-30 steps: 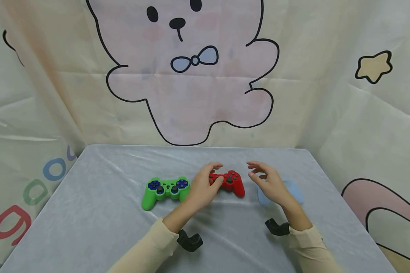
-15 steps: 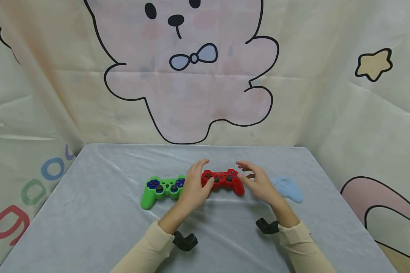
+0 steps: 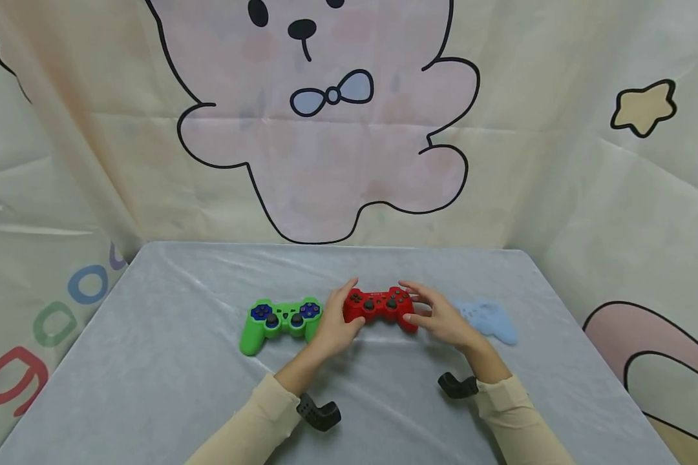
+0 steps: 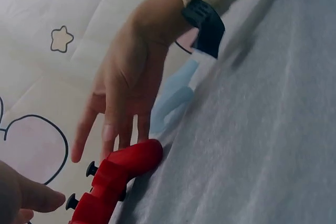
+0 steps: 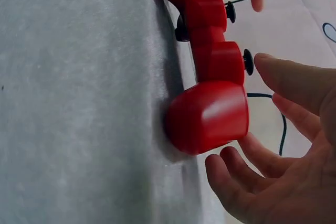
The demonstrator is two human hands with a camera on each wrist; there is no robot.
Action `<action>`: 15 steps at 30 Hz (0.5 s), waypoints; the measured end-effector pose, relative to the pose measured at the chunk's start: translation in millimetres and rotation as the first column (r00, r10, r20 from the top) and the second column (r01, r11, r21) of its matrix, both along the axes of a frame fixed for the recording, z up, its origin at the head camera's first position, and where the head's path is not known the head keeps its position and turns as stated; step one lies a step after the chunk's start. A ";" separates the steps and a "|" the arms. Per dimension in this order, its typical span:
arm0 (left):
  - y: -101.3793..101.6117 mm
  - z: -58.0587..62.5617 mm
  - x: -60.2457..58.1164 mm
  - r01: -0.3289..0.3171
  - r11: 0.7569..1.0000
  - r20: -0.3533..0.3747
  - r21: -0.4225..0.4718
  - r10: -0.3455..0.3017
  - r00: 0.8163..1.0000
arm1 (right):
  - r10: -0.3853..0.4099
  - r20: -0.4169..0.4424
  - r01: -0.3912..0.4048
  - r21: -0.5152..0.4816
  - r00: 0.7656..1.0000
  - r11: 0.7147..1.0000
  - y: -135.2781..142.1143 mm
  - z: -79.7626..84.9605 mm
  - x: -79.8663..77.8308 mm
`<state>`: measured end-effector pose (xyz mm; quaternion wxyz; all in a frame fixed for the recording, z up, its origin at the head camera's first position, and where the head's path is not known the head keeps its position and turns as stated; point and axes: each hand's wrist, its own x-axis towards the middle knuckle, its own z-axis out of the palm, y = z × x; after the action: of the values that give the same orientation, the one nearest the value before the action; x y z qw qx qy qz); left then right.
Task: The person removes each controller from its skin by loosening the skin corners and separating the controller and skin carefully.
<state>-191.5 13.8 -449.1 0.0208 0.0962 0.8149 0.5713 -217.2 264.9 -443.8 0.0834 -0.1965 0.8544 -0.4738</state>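
Note:
A red game controller (image 3: 380, 303) lies on the cloth-covered table between the two hands, its buttons and thumbsticks facing up. My left hand (image 3: 336, 328) is at its left grip, fingers extended along the side and thumb near the front. At the other end, my right hand (image 3: 446, 323) has its fingers loosely bent beside the right grip. In the right wrist view, that hand's fingertips come right up to the controller's rounded end, and its thumb hovers near a thumbstick. Neither hand is closed round the controller.
Left of the left hand sits a green game controller (image 3: 256, 334) with blue buttons, partly covered by that hand. A light blue controller-shaped piece (image 3: 494, 320) lies behind the right hand. A curtain (image 3: 529, 194) with cartoon drawings hangs beyond the table's back edge.
The right hand has moved left, from over the light blue piece to the red controller's right end. The left hand has shifted slightly left, uncovering more of the red controller.

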 end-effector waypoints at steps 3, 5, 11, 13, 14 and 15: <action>1.3 -4.6 0.1 -0.006 0.997 0.079 0.080 0.000 0.997 | 0.005 0.053 -0.003 -0.031 0.999 1.000 3.3 -4.6 0.1; 2.0 -6.1 0.3 -0.023 0.992 0.139 0.127 0.005 0.990 | 0.011 0.061 -0.008 -0.039 0.998 0.999 4.9 -7.1 -0.2; 3.8 -7.2 -1.4 -0.086 0.978 0.231 0.188 0.041 0.972 | 0.018 0.104 -0.011 -0.071 0.994 0.997 7.3 -10.2 -3.7; 4.5 -7.8 -1.7 -0.101 0.977 0.239 0.188 0.055 0.970 | 0.016 0.120 -0.006 -0.080 0.993 0.997 7.4 -10.4 -4.7; 4.9 -8.4 -1.9 -0.107 0.977 0.238 0.186 0.061 0.969 | 0.016 0.125 -0.006 -0.082 0.992 0.997 7.3 -10.6 -5.2; 5.4 -9.0 -2.0 -0.115 0.976 0.240 0.185 0.068 0.968 | 0.011 0.131 -0.001 -0.079 0.991 0.997 7.3 -10.9 -5.6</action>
<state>-193.5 19.1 -458.1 0.0800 -0.0076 0.7496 0.6570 -222.8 272.3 -454.6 0.1331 -0.1705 0.8270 -0.5190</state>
